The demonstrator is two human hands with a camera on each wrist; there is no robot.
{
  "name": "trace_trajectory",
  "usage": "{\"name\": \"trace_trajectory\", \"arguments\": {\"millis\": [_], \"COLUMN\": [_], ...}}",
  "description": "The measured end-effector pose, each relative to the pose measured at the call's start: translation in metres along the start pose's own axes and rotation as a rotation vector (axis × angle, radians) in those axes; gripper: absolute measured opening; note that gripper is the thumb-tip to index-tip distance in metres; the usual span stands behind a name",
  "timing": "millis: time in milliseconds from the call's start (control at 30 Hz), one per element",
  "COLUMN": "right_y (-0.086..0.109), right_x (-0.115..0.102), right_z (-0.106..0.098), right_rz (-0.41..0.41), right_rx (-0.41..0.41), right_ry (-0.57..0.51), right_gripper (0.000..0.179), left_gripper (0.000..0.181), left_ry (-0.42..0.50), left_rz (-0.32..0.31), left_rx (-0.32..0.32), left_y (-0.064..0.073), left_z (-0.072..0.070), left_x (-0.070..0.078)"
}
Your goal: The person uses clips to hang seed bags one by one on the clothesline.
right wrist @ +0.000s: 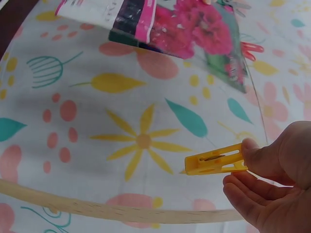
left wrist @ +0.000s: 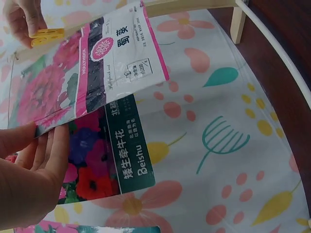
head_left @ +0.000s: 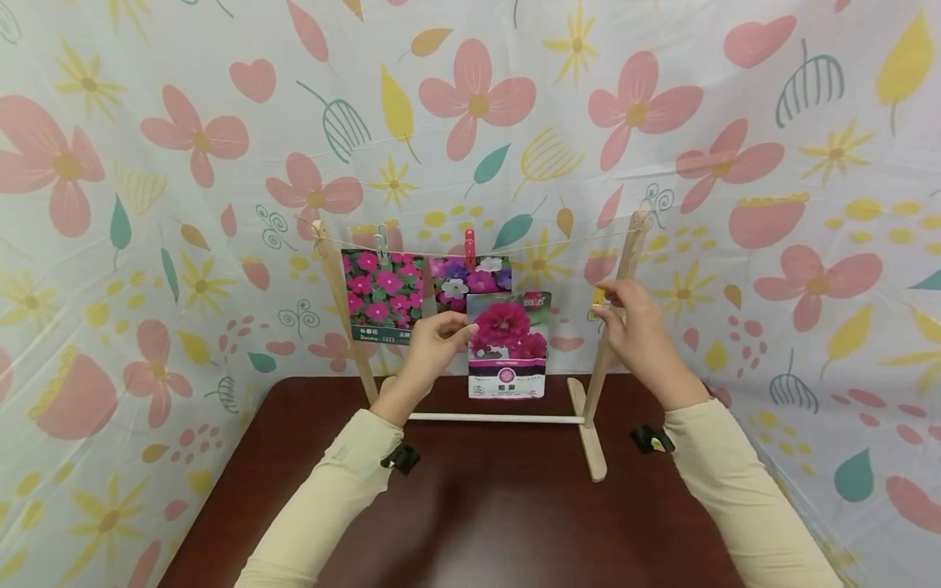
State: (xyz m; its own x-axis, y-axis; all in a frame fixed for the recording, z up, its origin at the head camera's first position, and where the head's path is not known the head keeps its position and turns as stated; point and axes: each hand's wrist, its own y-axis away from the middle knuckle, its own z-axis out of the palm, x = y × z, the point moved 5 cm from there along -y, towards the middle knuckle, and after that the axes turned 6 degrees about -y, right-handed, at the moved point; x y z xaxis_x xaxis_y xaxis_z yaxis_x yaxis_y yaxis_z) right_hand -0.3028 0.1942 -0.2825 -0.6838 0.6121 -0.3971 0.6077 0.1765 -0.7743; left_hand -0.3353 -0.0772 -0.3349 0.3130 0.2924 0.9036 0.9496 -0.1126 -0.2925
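Note:
My left hand (head_left: pixel 435 346) pinches the left edge of a seed packet (head_left: pixel 507 347) with a pink double flower and a white lower part. The packet hangs in front of the string, overlapping the packet behind it. Between the thumb and fingers of my right hand (head_left: pixel 636 327) is a yellow clothespin (right wrist: pixel 216 160), held near the right post. On the string (head_left: pixel 547 244), a red clothespin (head_left: pixel 470 248) holds a packet of mixed flowers (head_left: pixel 450 282), partly hidden. A pale grey clothespin (head_left: pixel 381 244) holds a packet of pink flowers (head_left: pixel 384 287) at the left.
The string runs between a left wooden post (head_left: pixel 345 314) and a right wooden post (head_left: pixel 616 314). A white rod (head_left: pixel 500 418) joins them low down. The stand's right foot (head_left: pixel 590 445) rests on a dark red-brown table (head_left: pixel 515 514). Flower-patterned cloth (head_left: pixel 470 106) hangs behind.

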Motion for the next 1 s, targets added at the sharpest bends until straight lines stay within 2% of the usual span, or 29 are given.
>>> {"name": "trace_trajectory", "arguments": {"millis": [200,600,833,1000], "right_y": [-0.007,-0.021,-0.030,-0.038], "right_x": [-0.004,-0.014,-0.019,-0.021], "right_z": [-0.010,-0.028,-0.037,-0.047], "right_rz": [-0.028,-0.049,-0.064,-0.056], "right_rx": [0.026,0.052,0.065,0.119], "right_ry": [0.020,0.043,0.037,0.037], "right_gripper": [0.032,0.032,0.031,0.030], "left_gripper": [0.023,0.026,0.025,0.028], "left_ry": [0.045,0.051,0.104,0.114], "left_rz": [-0.038,-0.045,-0.051,-0.059], "left_rx": [-0.020,-0.052,-0.073,-0.083], "left_y": [-0.005,-0.014,-0.020,-0.021], "left_z": [0.005,0.017,0.026,0.031], "left_x": [0.003,0.014,0.021,0.025]}}
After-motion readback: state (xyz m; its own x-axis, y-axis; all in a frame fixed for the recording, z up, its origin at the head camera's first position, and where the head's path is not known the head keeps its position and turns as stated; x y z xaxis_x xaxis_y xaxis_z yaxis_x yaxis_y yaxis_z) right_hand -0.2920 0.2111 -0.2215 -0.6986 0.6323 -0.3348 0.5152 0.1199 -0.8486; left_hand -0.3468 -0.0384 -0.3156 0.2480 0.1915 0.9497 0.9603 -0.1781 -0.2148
